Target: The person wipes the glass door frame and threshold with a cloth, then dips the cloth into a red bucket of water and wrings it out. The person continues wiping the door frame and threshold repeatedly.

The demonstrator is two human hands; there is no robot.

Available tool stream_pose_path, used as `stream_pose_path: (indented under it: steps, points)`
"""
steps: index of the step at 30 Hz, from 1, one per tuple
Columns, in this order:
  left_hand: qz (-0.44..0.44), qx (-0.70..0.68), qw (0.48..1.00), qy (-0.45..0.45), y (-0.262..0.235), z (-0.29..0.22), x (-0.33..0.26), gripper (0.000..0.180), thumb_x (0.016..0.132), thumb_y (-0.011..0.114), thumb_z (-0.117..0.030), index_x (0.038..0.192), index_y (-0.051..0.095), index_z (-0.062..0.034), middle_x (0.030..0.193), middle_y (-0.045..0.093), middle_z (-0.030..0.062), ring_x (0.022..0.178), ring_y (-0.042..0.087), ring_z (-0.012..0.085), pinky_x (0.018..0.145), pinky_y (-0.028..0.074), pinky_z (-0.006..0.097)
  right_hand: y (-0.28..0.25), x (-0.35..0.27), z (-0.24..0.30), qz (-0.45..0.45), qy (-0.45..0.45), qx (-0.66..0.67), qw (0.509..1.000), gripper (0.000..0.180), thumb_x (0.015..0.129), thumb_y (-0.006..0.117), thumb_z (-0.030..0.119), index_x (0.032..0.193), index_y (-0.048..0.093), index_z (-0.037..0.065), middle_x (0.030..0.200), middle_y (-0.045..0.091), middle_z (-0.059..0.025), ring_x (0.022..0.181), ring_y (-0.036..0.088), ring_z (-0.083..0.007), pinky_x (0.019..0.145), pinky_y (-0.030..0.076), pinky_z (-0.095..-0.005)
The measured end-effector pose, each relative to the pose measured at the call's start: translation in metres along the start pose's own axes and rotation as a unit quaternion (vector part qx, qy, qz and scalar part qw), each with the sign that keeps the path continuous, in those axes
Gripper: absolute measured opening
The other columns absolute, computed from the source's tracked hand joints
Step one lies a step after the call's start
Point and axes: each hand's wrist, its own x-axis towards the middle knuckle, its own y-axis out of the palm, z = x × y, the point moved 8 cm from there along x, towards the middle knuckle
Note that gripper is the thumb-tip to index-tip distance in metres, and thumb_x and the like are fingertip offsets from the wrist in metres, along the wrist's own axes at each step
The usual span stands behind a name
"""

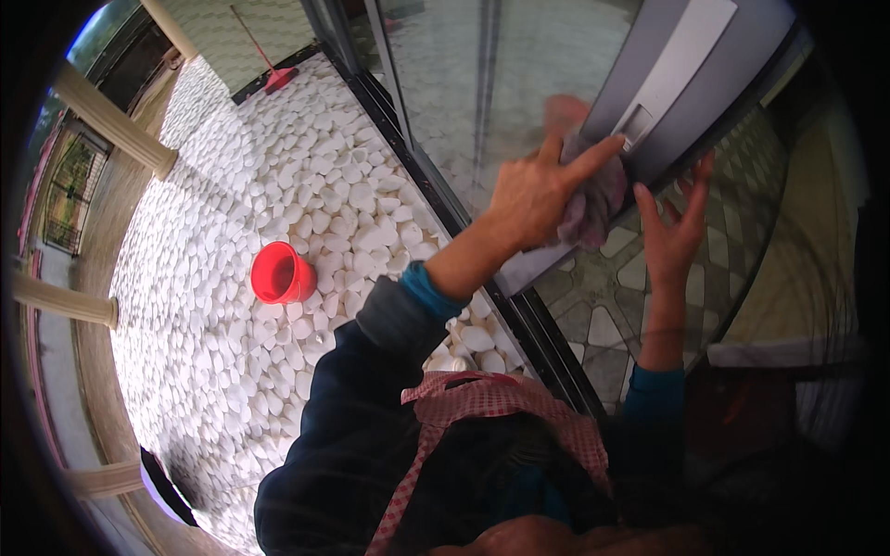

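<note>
The left hand (528,199), reaching across from below, presses a bunched greyish-mauve cloth (593,199) against the grey door frame (728,79); its fingers close over the cloth, while the index finger extends to the recess at the lower end of the pale handle strip (677,69). The cloth sits at the inner border of the frame, where the glass pane (505,69) begins, and its lower folds hang free. The right hand (675,227) is raised beside the frame's outer edge, thumb and fingers spread wide, with nothing held; whether the fingertips touch that edge cannot be told. Patterned paving (604,329) shows between the two forearms. A black floor track (556,357) runs diagonally beneath the left forearm. To its left extends a broad white stone floor (204,218), on which a red bucket (283,273) stands well apart from both hands.
</note>
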Motion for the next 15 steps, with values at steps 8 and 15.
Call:
stream_pose_path:
  steps: [8,15]
  points:
    - [0.094,-0.082,0.965,-0.229,0.024,0.109,-0.155,0.081,0.077,0.06,-0.008,0.147,0.029,-0.0317,0.105,0.059,0.0141,0.082,0.064,0.0392,0.066,0.052,0.047,0.068,0.037,0.004,0.027,-0.042,0.008,0.999,0.089,0.08,0.076,0.018,0.152,0.025,0.018,0.145,0.04,-0.016,0.124,0.05,-0.0338,0.089,0.047,-0.0454]
    - [0.105,-0.036,0.899,-0.423,0.014,0.18,-0.305,0.077,0.074,0.068,-0.016,0.143,0.036,-0.0271,0.104,0.063,0.0146,0.09,0.064,0.0384,0.07,0.051,0.048,0.126,0.072,-0.005,0.073,-0.068,0.052,0.994,0.091,0.077,0.079,0.018,0.151,0.027,0.019,0.142,0.039,-0.014,0.126,0.046,-0.0324,0.094,0.044,-0.0482]
